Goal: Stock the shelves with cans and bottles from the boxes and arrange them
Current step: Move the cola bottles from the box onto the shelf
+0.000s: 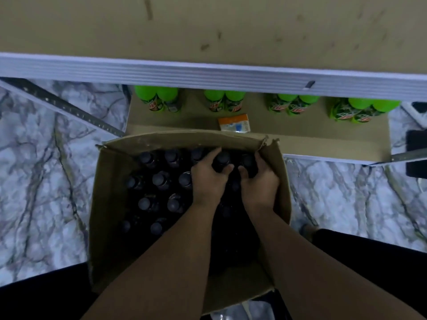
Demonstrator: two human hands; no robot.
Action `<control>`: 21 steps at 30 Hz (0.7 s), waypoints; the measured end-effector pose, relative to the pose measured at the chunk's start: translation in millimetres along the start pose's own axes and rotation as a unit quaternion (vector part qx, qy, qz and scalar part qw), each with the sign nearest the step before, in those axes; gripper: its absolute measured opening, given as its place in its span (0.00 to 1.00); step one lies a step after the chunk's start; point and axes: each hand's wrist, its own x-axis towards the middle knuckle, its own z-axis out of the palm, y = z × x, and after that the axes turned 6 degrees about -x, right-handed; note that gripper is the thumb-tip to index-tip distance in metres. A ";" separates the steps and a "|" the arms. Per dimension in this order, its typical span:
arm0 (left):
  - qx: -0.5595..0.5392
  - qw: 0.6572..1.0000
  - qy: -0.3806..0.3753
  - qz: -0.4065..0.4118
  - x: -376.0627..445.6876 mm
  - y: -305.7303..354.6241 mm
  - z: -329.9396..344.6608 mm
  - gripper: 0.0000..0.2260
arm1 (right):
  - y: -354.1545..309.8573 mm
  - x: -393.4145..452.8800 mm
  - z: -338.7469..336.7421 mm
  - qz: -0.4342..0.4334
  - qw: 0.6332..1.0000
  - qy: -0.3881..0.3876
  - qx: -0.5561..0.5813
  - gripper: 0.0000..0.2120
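While both arms reach down into the carton, head view only:

Box edges: cardboard box (108,204) open on top, far flap bent inward and torn at the far right corner, right wall just beside the right wrist.
Left hand (208,179): fingers curled round a dark-capped bottle (223,159) in the far row, thumb on its near side.
Right hand (260,181): fingers curled down round another dark bottle (248,161) by the right wall, close against the cardboard.
Room inside box: hands nearly touching each other; upright dark bottles (159,179) packed in rows on the left half; right near half too dark to tell.
Lower shelf (312,137): brown board directly past the far flap, bare strip along its front edge.
Green bottles (293,105): four pairs standing at the back of that shelf, tops partly hidden under the upper shelf.
Small packet (234,122): orange and white, lying flat on the lower shelf just beyond the flap.
Upper shelf (208,26): wide brown surface with a pale ribbed front edge (208,73) overhanging the green bottles.
Upright (60,105): perforated metal strip slanting at left, touching the shelf corner.
Floor (41,169): marbled, open on both sides of the box.
Dark legs (369,252): close on either side of the near end.
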 end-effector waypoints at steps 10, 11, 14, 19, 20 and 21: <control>-0.070 0.996 0.037 0.045 5.9 -25.6 14.5 0.21 | 23.0 7.8 15.9 -0.021 0.999 0.028 0.030 0.20; -0.075 0.995 0.039 0.048 4.5 -25.8 14.4 0.20 | 22.9 7.2 15.6 -0.024 0.999 0.028 0.034 0.19; -0.062 0.994 0.050 0.071 2.0 -27.0 14.3 0.19 | 20.1 5.1 13.0 -0.024 0.998 0.023 0.045 0.19; -0.036 0.993 0.055 0.093 -9.0 -11.9 6.1 0.15 | 11.0 -8.4 7.2 -0.041 0.997 0.040 0.052 0.20; -0.040 0.993 0.059 0.096 -11.5 -9.4 3.8 0.16 | 8.3 -12.6 4.5 -0.046 0.996 0.049 0.057 0.20; -0.040 0.992 0.062 0.098 -15.1 -5.9 0.2 0.17 | 5.0 -16.9 1.4 -0.050 0.995 0.059 0.063 0.21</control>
